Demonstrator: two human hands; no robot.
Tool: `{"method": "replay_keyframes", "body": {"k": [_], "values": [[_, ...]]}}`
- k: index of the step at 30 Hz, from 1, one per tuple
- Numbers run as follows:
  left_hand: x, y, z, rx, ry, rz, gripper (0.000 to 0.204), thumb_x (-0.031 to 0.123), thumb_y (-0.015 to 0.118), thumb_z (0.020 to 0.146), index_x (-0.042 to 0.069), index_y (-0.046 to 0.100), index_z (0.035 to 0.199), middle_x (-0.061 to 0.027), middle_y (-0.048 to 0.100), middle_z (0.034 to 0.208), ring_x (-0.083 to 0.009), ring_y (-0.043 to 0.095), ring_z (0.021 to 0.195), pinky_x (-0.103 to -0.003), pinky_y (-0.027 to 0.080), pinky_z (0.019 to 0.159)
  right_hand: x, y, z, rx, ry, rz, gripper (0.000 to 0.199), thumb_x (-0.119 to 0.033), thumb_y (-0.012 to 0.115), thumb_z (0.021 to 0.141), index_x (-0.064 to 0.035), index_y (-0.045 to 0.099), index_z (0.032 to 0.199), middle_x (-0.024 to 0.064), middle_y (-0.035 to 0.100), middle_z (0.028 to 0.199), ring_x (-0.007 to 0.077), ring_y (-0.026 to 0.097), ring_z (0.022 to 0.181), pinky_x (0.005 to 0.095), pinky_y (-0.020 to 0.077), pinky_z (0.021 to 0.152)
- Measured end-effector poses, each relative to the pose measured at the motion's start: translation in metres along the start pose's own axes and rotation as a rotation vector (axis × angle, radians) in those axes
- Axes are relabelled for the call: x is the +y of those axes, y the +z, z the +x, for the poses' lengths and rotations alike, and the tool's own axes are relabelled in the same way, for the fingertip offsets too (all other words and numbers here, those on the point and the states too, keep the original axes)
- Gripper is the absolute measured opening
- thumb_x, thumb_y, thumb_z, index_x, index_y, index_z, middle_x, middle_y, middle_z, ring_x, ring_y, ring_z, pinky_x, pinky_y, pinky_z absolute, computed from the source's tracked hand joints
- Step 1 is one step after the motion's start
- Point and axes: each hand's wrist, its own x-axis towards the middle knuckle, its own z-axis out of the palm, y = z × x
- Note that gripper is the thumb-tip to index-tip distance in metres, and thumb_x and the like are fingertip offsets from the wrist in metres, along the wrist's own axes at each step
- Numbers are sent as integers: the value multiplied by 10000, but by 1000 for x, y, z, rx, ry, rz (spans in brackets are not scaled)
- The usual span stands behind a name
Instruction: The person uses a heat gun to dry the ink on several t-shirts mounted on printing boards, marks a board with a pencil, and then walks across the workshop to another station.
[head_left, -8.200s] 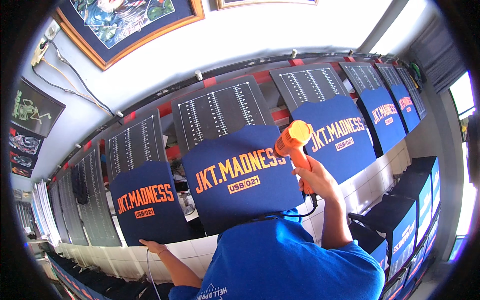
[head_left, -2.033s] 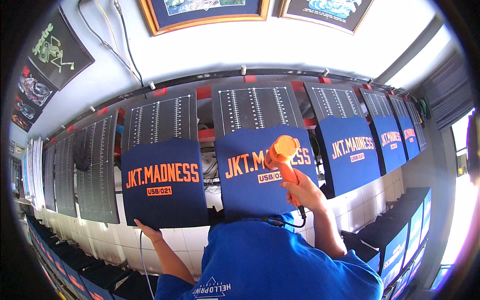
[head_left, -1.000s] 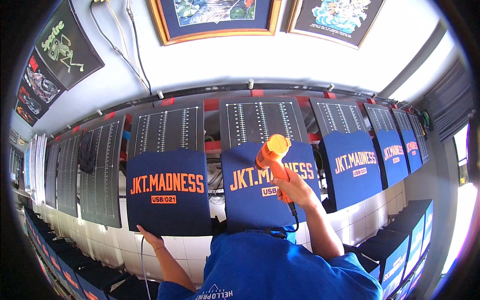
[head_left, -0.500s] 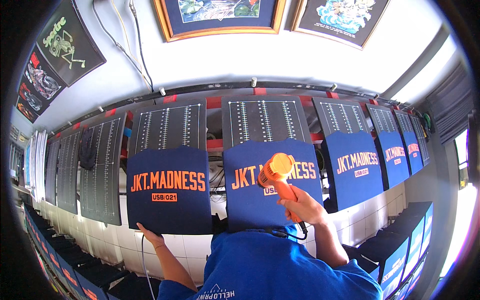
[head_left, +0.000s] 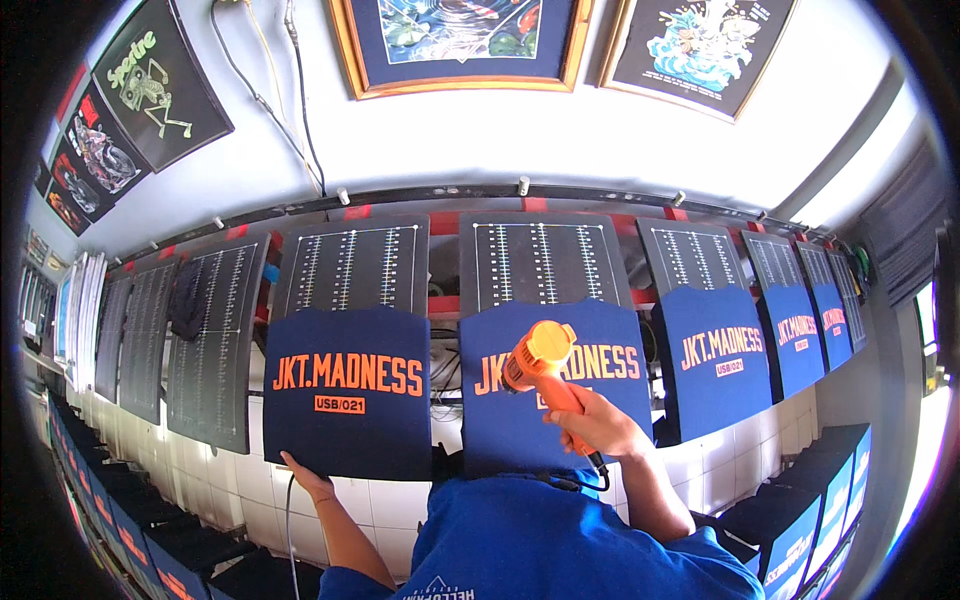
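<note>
My right hand (head_left: 598,420) is closed round the handle of an orange heat gun (head_left: 543,352), with its cord trailing from the grip. The gun hangs over a navy fabric panel (head_left: 490,430) with orange lettering and hides part of the print; its dark nozzle points to the left. That panel lies on a black printing board (head_left: 510,250). To its left, a matching navy panel (head_left: 345,440) covers the lower part of another board (head_left: 350,250). My left hand (head_left: 308,478) grips that board's lower left corner, and some of its fingers are hidden.
More printed navy panels (head_left: 715,390) lie on boards to the right, and bare black boards (head_left: 222,350) stand at the left. Black rail (head_left: 440,192) runs behind. Racks of printed pieces (head_left: 815,500) stand at both lower sides. A grey cable (head_left: 290,530) hangs by my left arm.
The heat gun and my right hand have shifted slightly left over the panel. My left hand stays at the same board corner. The whole view has moved a little.
</note>
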Motion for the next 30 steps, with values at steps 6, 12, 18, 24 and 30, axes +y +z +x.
{"method": "replay_keyframes", "body": {"k": [6,12,18,24,30], "values": [[2,0,-2,25,-5,25,783,615,436,982,18,364,1484,-154,458,1475,-316,497,1300,-413,402,1098,-6,7,20,160,-50,-8,309,-175,593,958,2,516,1199,49,596,794,103,593,638,271,528,580],[0,2,0,87,30,65,804,607,472,973,-53,411,1428,-180,520,1404,-315,561,1225,-408,455,1051,-3,0,31,117,-122,71,300,-178,614,939,-21,490,1162,45,573,723,112,579,572,254,479,479],[-4,23,-4,398,63,184,808,617,506,953,-132,550,1252,-203,631,1226,-332,667,1024,-400,565,898,-2,-7,45,-13,-110,113,316,-189,607,949,-11,494,1185,44,580,739,112,583,587,259,496,505],[-14,53,-36,573,66,241,823,614,519,945,-182,587,1147,-220,661,1142,-331,682,971,-398,586,842,-17,-8,41,-95,-18,31,309,-187,597,966,6,507,1189,47,589,780,102,584,629,257,517,554],[-28,60,-50,547,53,256,824,626,484,953,-163,595,1163,-211,661,1160,-316,680,984,-381,575,846,-22,-7,49,-108,-98,-21,312,-185,599,955,9,518,1185,63,602,788,116,598,629,272,517,563]]}}
